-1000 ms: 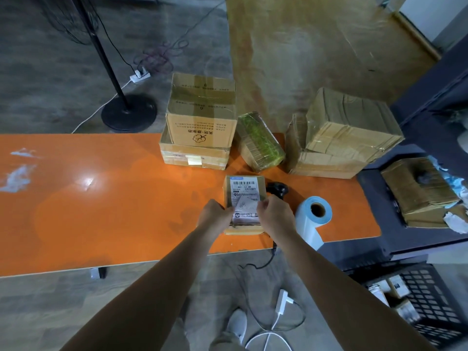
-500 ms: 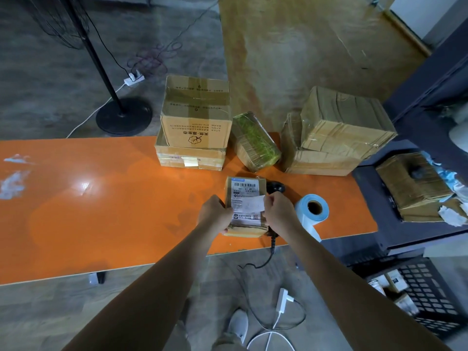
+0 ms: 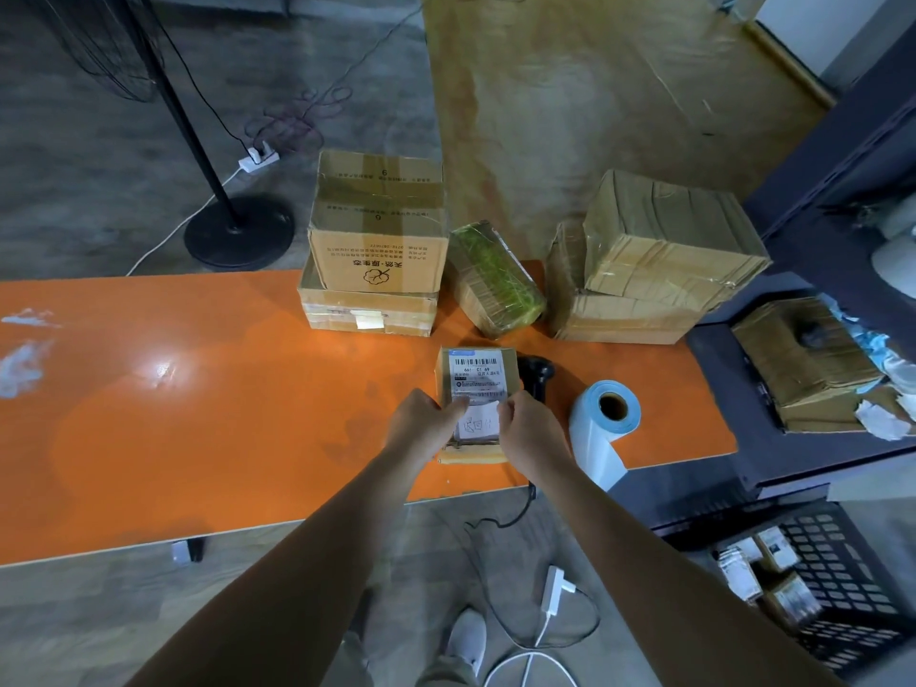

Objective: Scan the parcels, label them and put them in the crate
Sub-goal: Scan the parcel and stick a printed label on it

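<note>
A small brown parcel (image 3: 446,374) lies on the orange table (image 3: 223,389), close to its near edge. On its top sits a printed label (image 3: 477,376) with a barcode. Below the print, a white backing sheet (image 3: 478,422) stands off the parcel. My left hand (image 3: 421,426) pinches that sheet's left edge and my right hand (image 3: 533,431) pinches its right edge. A black scanner (image 3: 538,376) lies just right of the parcel, partly hidden by my right hand. The black crate (image 3: 842,592) stands on the floor at lower right with several small parcels in it.
A blue label roll (image 3: 602,423) lies right of the scanner. Stacked cardboard boxes (image 3: 376,250), a green-wrapped parcel (image 3: 495,280) and taped boxes (image 3: 659,260) line the table's far edge. A dark shelf (image 3: 793,369) with a box stands right. Cables run across the floor.
The white sheet has moved down the label toward me, baring the barcode and print. Both hands have drawn nearer along the parcel. The parcel has stayed in place.
</note>
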A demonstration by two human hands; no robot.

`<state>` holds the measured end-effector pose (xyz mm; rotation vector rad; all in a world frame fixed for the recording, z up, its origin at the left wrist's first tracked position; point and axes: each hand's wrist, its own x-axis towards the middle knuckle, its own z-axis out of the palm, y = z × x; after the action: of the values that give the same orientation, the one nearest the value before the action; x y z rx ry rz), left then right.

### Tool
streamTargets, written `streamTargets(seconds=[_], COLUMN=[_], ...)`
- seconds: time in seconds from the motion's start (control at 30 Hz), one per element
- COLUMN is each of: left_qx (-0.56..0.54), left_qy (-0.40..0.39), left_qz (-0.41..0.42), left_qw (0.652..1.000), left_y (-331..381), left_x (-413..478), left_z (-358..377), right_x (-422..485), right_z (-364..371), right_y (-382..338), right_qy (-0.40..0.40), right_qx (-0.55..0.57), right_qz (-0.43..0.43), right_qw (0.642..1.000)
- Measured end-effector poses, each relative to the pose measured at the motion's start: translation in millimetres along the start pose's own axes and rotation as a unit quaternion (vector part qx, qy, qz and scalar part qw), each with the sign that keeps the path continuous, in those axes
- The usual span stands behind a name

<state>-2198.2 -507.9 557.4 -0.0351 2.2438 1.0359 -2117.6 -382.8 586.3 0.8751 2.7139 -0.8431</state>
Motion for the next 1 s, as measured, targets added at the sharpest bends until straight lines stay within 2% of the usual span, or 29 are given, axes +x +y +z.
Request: streamTargets(seconds=[0.2,0.37,0.57,0.8,1.0], left_qx=[0.050,0.083,0.025,0.008,-0.055], left_qy=[0.003,0.022,-0.004,-0.021,-0.024], left_qz=[0.016,0.016,0.003,-0.008,0.018], left_qw=[0.999,0.996,1.000,1.000,0.998], left_y=[-0.6,0.7,0.8,2.8,-4.8], left_x=[0.9,-1.0,2.8,7.2,-1.1], left_z=[0.4,2.2,4.7,2.4,0.7], right_x=[1.3,8.8,14.2,22.5,21.2], right_z=[4.5,-6.7,-0.7,7.9,1.0], right_y=[-0.4,13.2,16.3,9.4,26.8], right_qy=[0.023,0.041,0.041,0.028,0.001], right_qx=[-0.045,-0.094,-0.011,0.008,0.114], right_qz=[0.008,0.059,0.076,0.106,0.061], right_qw=[0.999,0.993,0.996,0.994,0.992])
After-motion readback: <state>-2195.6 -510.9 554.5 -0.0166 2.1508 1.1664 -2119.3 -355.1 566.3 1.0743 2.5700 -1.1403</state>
